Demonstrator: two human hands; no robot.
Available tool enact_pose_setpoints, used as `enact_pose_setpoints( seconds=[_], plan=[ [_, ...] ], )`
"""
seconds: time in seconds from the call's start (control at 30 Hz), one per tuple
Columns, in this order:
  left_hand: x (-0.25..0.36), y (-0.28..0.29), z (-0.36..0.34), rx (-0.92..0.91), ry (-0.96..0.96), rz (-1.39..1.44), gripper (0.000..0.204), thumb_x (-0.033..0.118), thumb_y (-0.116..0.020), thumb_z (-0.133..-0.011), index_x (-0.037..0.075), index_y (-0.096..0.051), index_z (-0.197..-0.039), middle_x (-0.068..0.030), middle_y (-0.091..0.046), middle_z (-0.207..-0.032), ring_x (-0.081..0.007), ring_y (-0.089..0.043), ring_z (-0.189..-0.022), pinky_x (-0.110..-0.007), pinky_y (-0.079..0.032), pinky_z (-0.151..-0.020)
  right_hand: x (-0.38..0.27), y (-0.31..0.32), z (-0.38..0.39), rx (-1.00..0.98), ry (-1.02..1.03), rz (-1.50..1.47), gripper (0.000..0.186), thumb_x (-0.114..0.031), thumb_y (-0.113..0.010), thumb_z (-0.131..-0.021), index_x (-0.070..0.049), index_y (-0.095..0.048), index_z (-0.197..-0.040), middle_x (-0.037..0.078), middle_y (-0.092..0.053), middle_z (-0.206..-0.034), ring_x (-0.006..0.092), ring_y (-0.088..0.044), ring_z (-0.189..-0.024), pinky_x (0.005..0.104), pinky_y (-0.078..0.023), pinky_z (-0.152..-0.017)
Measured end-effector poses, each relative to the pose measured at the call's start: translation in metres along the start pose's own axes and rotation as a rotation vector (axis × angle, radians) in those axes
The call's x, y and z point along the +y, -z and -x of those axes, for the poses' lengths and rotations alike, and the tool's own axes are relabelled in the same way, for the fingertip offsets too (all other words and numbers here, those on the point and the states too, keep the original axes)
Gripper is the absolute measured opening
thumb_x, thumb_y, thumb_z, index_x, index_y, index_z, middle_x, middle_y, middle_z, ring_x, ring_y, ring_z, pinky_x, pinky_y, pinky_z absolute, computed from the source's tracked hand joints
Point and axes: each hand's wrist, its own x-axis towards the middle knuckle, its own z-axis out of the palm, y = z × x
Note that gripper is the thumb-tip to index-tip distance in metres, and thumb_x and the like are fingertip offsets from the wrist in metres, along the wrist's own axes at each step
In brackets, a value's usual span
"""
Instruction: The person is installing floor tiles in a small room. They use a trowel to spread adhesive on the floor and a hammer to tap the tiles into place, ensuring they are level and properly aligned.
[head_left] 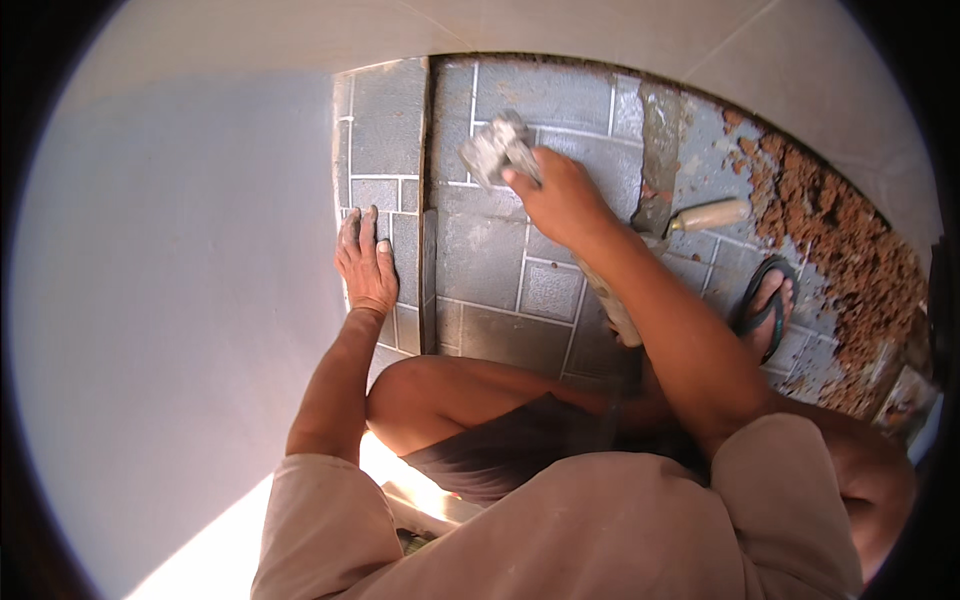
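Note:
My left hand (368, 262) lies flat on a narrow grey patterned tile strip (385, 125) beside the pale wall, fingers spread and dusty. My right hand (560, 195) is closed round a cement-smeared mallet (497, 148), whose pale, blocky head is blurred above the grey floor tiles (485, 250). A pale shaft, apparently its handle, shows below my right forearm and is partly hidden by it. A dark gap and edge run between the narrow strip and the wider tiles. To the right of my right hand lies a trowel (708, 215) with a light wooden handle.
Smooth pale walls (180, 300) rise on the left and at the far side. Reddish-brown crumbled soil (850, 250) is heaped along the right. My sandalled foot (768, 305) rests on the tiles beside it, and my bent knee (420, 395) is near the strip.

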Motion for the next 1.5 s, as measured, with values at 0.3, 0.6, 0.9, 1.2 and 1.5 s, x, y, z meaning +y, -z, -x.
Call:
enact_pose_setpoints(
  seconds=[0.3,0.6,0.9,1.2,1.5],
  plan=[
    [0.154,-0.001,-0.116,0.029,0.708,1.304,0.034,0.024,-0.052,-0.115,-0.003,-0.071,-0.122,-0.0127,-0.077,-0.105,-0.0198,-0.07,-0.087,-0.036,-0.058,-0.087,-0.063,0.165,0.095,-0.345,0.016,0.441,0.036,-0.027,-0.068,-0.101,0.004,-0.069,-0.12,0.034,-0.072,-0.107,0.0525,-0.069,-0.107,0.0572,-0.053,-0.094],
    [0.192,-0.063,-0.212,0.575,1.081,2.584,0.04,0.031,-0.055,-0.115,0.004,-0.057,-0.144,-0.009,-0.064,-0.13,-0.0199,-0.06,-0.1,-0.035,-0.054,-0.085,-0.066,0.249,0.202,-0.28,-0.208,0.464,0.03,-0.019,-0.072,-0.1,0.005,-0.065,-0.116,0.031,-0.073,-0.095,0.0531,-0.069,-0.095,0.0522,-0.054,-0.086],
    [0.18,-0.064,-0.224,0.61,0.999,2.689,0.065,0.055,-0.05,-0.113,-0.002,-0.057,-0.143,-0.0058,-0.062,-0.128,-0.0183,-0.055,-0.1,-0.035,-0.05,-0.087,-0.026,0.242,0.242,-0.174,-0.207,0.325,0.03,-0.015,-0.071,-0.1,0.007,-0.065,-0.12,0.032,-0.074,-0.102,0.0522,-0.071,-0.105,0.0473,-0.053,-0.098],
    [0.175,-0.072,-0.233,0.839,1.157,2.734,0.029,0.033,-0.053,-0.115,0.023,-0.061,-0.141,-0.0065,-0.064,-0.125,-0.0164,-0.064,-0.099,-0.032,-0.056,-0.08,-0.026,0.231,0.231,-0.22,-0.242,0.317,0.031,-0.015,-0.071,-0.1,0.006,-0.065,-0.122,0.028,-0.071,-0.1,0.0438,-0.065,-0.1,0.0469,-0.052,-0.091],
    [0.173,-0.06,-0.231,0.752,1.197,2.722,0.035,0.031,-0.057,-0.114,0.004,-0.06,-0.136,-0.0051,-0.065,-0.114,-0.0151,-0.06,-0.09,-0.028,-0.055,-0.077,-0.021,0.228,0.234,-0.21,-0.164,0.372,0.031,-0.017,-0.07,-0.1,0.005,-0.066,-0.122,0.035,-0.073,-0.104,0.0556,-0.069,-0.106,0.0535,-0.054,-0.093]
  ],
)
